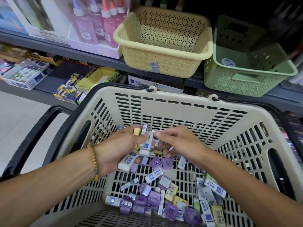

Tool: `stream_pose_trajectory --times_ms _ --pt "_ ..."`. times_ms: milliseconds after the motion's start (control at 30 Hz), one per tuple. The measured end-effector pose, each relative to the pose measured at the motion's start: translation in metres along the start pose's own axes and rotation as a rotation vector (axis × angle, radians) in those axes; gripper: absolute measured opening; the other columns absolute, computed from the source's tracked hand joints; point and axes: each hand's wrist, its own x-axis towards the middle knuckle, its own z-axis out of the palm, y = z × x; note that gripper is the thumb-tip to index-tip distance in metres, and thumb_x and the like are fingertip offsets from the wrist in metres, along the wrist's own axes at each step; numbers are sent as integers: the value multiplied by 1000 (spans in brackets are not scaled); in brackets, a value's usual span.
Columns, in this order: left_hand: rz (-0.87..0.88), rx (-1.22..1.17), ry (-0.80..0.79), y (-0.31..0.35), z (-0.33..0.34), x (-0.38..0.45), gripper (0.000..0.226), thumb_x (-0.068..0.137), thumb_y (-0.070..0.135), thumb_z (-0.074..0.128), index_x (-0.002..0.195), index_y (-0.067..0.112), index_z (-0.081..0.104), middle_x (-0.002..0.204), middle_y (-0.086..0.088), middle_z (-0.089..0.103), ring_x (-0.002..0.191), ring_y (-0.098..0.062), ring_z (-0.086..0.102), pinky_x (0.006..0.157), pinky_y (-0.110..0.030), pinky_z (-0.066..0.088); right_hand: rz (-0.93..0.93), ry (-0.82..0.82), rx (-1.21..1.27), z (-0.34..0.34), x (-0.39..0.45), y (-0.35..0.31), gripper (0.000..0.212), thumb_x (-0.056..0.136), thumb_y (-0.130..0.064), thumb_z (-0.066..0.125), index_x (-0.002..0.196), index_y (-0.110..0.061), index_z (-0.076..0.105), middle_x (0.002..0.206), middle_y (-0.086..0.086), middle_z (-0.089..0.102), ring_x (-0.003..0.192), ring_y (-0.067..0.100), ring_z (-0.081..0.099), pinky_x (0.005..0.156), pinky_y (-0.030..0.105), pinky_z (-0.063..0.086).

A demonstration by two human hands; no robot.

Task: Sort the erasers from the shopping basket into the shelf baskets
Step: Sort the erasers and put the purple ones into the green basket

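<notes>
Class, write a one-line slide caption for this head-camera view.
Over the shopping basket, left hand grips several erasers while right hand pinches one; yellow basket and green basket wait.

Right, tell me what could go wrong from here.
The left hand grips a crowded stack of white sleeved erasers; one could slip back into the beige slotted shopping basket. The right hand pinches one more onto it, which may topple the stack. Purple wrapped erasers lie mixed in, risking a missort.
</notes>
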Motion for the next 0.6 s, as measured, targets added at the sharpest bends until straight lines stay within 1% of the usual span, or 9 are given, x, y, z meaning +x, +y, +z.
stream_pose_trajectory --times_ms 67,133,200,267,333,367,433,500,600 --pt "7 14 7 -1 2 -1 40 87 19 65 126 24 57 90 -11 72 69 -24 53 49 -31 46 -22 -2 -10 8 -3 -4 21 87 -38 71 85 -18 76 67 -4 68 58 8 61 54 18 48" --pt "8 14 13 -2 6 -1 34 90 16 62 124 24 59 89 -9 73 63 -19 58 46 -28 48 -7 19 58 11 -3 -5 15 88 -28 72 77 -18 76 62 -3 62 53 8 55 49 19 45" --pt "9 26 33 -4 9 0 27 94 16 59 120 24 62 90 -8 73 59 -16 60 44 -26 47 33 33 156 11 -1 -3 24 88 -18 69 65 -19 73 60 -1 58 50 10 50 46 21 42" --pt "10 43 83 -5 9 2 23 95 15 57 117 23 62 91 -8 73 61 -14 58 43 -26 46 70 58 234 7 1 1 31 90 -13 64 60 -18 71 61 1 56 49 11 48 46 22 40" --pt "9 82 141 -6 7 5 19 96 11 56 112 19 62 94 -10 72 64 -14 56 44 -24 45 93 114 289 -2 3 7 27 92 -11 59 68 -13 70 60 2 57 48 12 48 45 23 40" --pt "3 99 167 -6 6 6 17 96 10 56 110 18 61 98 -12 71 66 -14 55 44 -24 44 101 155 278 -8 4 10 24 94 -10 57 73 -9 70 60 3 59 48 13 49 46 24 41" --pt "-3 122 190 -7 4 8 12 95 11 58 107 13 59 100 -12 70 66 -14 55 44 -25 43 131 238 167 -22 7 16 19 95 -9 56 81 -4 68 63 5 63 49 14 53 46 24 44" --pt "3 153 185 -7 4 8 12 95 13 59 106 9 58 97 -12 71 63 -13 55 43 -25 43 178 277 71 -29 12 25 17 94 -7 56 82 -1 67 64 8 66 49 14 57 45 23 46" --pt "-2 154 196 -8 4 9 13 95 14 60 101 5 53 94 -13 73 59 -14 54 42 -23 42 247 291 49 -26 23 36 15 95 -4 58 86 2 68 65 11 69 50 17 63 44 22 47"
